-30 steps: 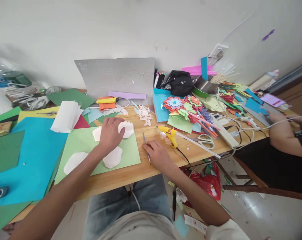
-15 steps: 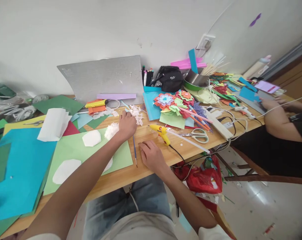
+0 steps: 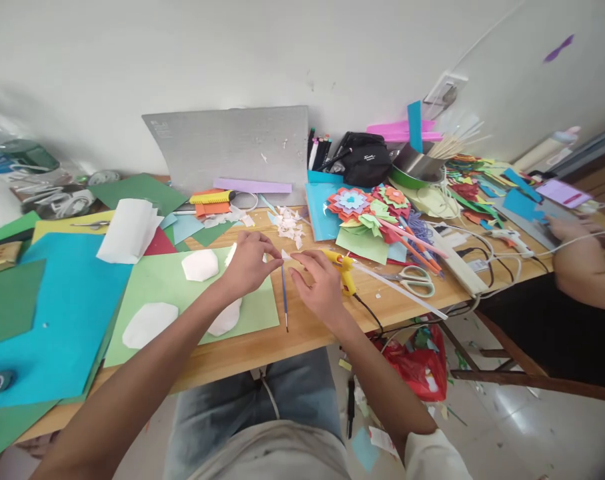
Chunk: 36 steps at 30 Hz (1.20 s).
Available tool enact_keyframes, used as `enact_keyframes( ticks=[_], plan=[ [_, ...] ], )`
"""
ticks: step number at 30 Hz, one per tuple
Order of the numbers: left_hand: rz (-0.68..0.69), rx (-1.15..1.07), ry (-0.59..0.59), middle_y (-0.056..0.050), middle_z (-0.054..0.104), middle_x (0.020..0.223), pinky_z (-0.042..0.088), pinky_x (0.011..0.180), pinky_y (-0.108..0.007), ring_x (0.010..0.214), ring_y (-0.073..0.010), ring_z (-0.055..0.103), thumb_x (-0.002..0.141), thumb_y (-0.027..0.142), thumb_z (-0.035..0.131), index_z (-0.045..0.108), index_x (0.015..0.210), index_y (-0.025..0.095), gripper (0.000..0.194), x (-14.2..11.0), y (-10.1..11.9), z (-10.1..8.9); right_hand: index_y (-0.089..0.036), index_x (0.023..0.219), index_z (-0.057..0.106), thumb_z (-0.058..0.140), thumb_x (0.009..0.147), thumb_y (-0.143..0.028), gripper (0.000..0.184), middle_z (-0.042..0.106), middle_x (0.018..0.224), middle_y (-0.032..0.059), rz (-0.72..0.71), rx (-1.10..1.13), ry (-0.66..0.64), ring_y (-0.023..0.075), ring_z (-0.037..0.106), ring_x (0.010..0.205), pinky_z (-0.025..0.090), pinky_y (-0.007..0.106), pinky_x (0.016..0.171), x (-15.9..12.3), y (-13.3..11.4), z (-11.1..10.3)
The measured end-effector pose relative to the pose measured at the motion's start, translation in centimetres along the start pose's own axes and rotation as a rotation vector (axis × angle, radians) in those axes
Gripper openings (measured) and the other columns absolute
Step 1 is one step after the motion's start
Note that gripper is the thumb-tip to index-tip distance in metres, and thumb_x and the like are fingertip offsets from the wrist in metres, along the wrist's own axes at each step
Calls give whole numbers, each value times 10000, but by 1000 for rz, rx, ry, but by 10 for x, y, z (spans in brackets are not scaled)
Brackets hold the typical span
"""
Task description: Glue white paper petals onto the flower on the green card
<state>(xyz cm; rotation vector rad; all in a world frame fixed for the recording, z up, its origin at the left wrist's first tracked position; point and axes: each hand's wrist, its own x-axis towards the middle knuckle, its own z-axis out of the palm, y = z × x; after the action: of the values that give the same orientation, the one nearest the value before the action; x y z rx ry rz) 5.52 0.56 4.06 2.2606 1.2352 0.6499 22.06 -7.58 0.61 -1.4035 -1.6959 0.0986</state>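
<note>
My left hand (image 3: pixel 252 265) is closed in a pinch, its fingertips on a small scrap of white paper (image 3: pixel 285 255). Facing it from the right, my right hand (image 3: pixel 318 283) has thumb and forefinger apart, the forefinger close to the scrap. Below them a slim blue-handled paintbrush (image 3: pixel 285 300) lies on the table. A light green sheet (image 3: pixel 255 313) carries several white paper cut-outs (image 3: pixel 200 265); a fluffy white paper piece beside my left hand is mostly hidden. Pale paper scraps (image 3: pixel 289 225) are piled behind my hands. A yellow glue gun (image 3: pixel 346 270) lies behind my right hand, partly covered.
Scissors (image 3: pixel 412 280) and a long glue stick (image 3: pixel 402 289) lie to the right. Paper flowers (image 3: pixel 355 201), a black pouch (image 3: pixel 366 160) and a power strip (image 3: pixel 457 260) stand farther back. Blue sheets (image 3: pixel 77 293) cover the left. Another person's arm (image 3: pixel 585 260) is at far right.
My left hand has come away from the paper scraps toward my right hand, with a small white scrap at its fingertips. My right hand has lifted off the table edge. The view has shifted left.
</note>
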Motion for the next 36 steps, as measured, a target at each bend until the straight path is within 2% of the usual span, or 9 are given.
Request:
enact_keyframes(
  ticks=[5, 9, 15, 20, 23, 27, 30, 33, 36],
  plan=[
    [-21, -65, -29, -65, 612, 962, 404, 957, -425, 1046, -270, 468, 794, 340, 669, 744, 774, 237, 129, -20, -4, -15, -228, 1043, 672, 562, 902, -255, 181, 667, 994, 68, -55, 56, -93, 195, 628, 924, 518, 341, 845, 12, -12, 9],
    [-7, -68, -36, -59, 626, 949, 399, 958, -420, 1048, -265, 478, 795, 339, 668, 737, 761, 236, 129, -28, -9, -22, -216, 909, 687, 547, 910, -247, 143, 679, 895, 54, -44, 86, -138, 184, 632, 874, 518, 327, 807, 14, -19, 14],
    [29, -123, 22, -48, 667, 1046, 383, 984, -427, 1069, -262, 516, 812, 438, 640, 711, 999, 259, 268, -36, -21, -26, -202, 861, 686, 582, 886, -286, 136, 686, 835, 40, 133, 295, -171, 159, 642, 769, 542, 292, 708, 14, -26, 20],
    [-3, -191, 10, -35, 685, 1027, 419, 937, -401, 1020, -249, 554, 823, 431, 620, 729, 815, 259, 203, -42, -26, -27, -197, 909, 689, 602, 867, -311, 149, 692, 874, 49, 221, 394, -211, 155, 649, 778, 555, 282, 699, 10, -31, 23],
    [-12, -157, -22, -37, 682, 998, 428, 913, -404, 993, -252, 551, 823, 388, 617, 716, 769, 249, 179, -50, -25, -29, -201, 965, 674, 633, 840, -294, 161, 693, 938, 57, 182, 347, -240, 166, 647, 825, 547, 291, 720, 8, -36, 19],
    [17, -98, -106, -39, 678, 942, 436, 881, -394, 963, -247, 549, 835, 348, 611, 704, 779, 240, 153, -64, -24, -29, -201, 844, 669, 616, 845, -226, 59, 679, 818, 31, 63, 227, -344, 158, 629, 774, 504, 292, 728, 4, -43, 16],
    [29, -64, -127, -47, 677, 902, 439, 866, -397, 952, -251, 552, 848, 331, 592, 697, 794, 233, 154, -71, -23, -30, -198, 797, 661, 579, 861, -197, 104, 667, 774, 26, 25, 185, -405, 156, 621, 749, 485, 290, 718, 3, -46, 16],
    [14, -76, -142, -51, 681, 880, 449, 854, -401, 944, -256, 564, 842, 348, 589, 694, 806, 232, 161, -75, -21, -31, -198, 789, 655, 566, 857, -200, 112, 663, 769, 29, 26, 228, -406, 158, 617, 743, 485, 285, 704, 2, -49, 16],
    [-76, -244, -114, -52, 691, 987, 481, 817, -366, 931, -233, 599, 829, 414, 596, 689, 958, 237, 238, -78, -18, -30, -193, 780, 647, 567, 856, -234, 118, 651, 766, 24, 141, 362, -321, 145, 607, 716, 493, 266, 677, 0, -53, 18]
  ],
)
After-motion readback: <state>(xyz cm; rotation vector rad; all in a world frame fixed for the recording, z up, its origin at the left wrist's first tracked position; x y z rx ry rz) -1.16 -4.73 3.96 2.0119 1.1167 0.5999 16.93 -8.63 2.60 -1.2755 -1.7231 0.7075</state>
